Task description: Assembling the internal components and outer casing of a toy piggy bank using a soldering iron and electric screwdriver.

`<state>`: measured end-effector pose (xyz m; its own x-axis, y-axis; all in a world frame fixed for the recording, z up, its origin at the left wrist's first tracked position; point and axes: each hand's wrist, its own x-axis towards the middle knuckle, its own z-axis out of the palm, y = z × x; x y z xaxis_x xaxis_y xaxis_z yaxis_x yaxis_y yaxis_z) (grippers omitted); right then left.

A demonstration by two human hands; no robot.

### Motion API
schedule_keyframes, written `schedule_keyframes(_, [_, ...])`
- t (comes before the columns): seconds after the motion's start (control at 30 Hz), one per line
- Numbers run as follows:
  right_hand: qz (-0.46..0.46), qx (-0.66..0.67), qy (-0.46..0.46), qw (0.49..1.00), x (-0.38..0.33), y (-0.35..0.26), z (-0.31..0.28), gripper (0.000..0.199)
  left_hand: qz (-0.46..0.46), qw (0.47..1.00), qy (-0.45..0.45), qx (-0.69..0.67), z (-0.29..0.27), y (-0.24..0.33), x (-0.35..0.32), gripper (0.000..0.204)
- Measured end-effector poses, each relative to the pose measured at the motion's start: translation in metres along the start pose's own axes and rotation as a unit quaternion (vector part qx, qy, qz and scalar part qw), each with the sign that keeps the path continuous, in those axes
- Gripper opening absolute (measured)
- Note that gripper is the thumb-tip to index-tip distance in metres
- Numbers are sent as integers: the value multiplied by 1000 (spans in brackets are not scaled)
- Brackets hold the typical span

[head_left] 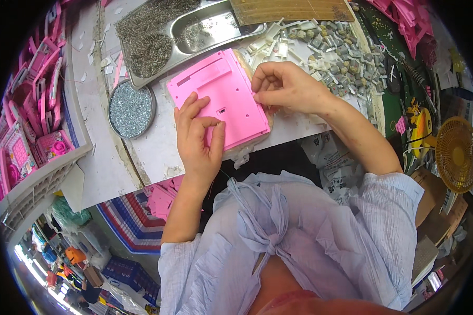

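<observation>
A pink plastic housing panel [227, 84] lies tilted on a padded support on the white table. It has a long recess, small holes and a little black part set in a slot. My left hand [197, 139] rests over its lower left side, thumb and index finger pinched together, the other fingertips against the panel. At the right edge of the panel is my right hand [289, 86], its thumb and curled fingers closed together. Whatever either pinch holds is too small or hidden to make out.
Left of the panel stands a round tin [132, 110] of small silvery screws. Behind it, a metal tray [205, 32] holds heaps of small dark metal parts. White and grey small parts [336, 52] are piled at right. Pink housings [34, 110] fill a crate on the left.
</observation>
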<state>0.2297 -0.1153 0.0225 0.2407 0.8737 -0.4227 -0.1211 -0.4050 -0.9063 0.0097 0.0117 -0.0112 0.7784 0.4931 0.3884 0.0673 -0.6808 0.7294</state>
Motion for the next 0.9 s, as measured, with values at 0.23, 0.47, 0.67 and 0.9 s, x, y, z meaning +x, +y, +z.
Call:
schedule_keyframes(0.23, [-89, -198, 89, 972, -14, -7, 19, 67, -58, 996, 66, -28, -11, -1, 0, 10])
schedule_keyframes(0.47, [-219, -424, 76, 875, -25, -7, 37, 120, -163, 977, 64, -119, -21, 1, -15, 9])
schedule_keyframes(0.67, [-241, -449, 73, 857, -27, 1, 34, 114, -129, 985, 67, -90, -18, 5, -15, 10])
schedule_keyframes(0.9, [-242, -478, 79, 841, -26, 5, 34, 113, -125, 981, 89, -115, -17, 0, -15, 9])
